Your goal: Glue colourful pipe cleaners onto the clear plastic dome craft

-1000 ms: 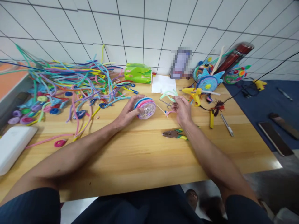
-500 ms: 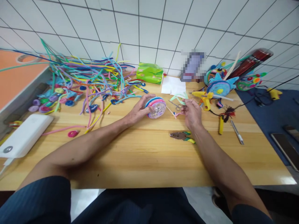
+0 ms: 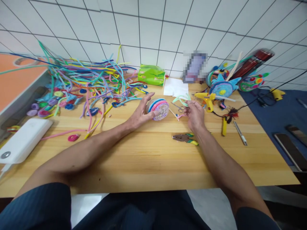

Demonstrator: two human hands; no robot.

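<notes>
A round, clear-bottomed piece (image 3: 161,110), ringed with blue, pink and purple fuzzy strands, is tilted on its side at the middle of the table. My left hand (image 3: 142,112) holds it from the left, thumb across its near face and index finger stretched out above it. To the right, my right hand (image 3: 194,114) pinches light green pipe cleaners (image 3: 180,99) between thumb and fingers. Small scissors (image 3: 180,108) and a pink pipe cleaner piece (image 3: 180,116) lie just left of that hand. Pliers (image 3: 183,138) with green and yellow handles lie below it, partly hidden by my wrist.
Tangled pipe cleaners (image 3: 96,76) and small coils fill the back left. A white power bank (image 3: 26,137) lies at left. Toward the back are a green tissue pack (image 3: 151,75) and white paper (image 3: 176,88). A yellow glue gun (image 3: 208,101) and a pen (image 3: 240,133) lie right.
My left index finger has lifted and straightened away from the round piece, while the thumb stays on it. My right hand keeps its pinch on the green pipe cleaners. The view has shifted slightly.
</notes>
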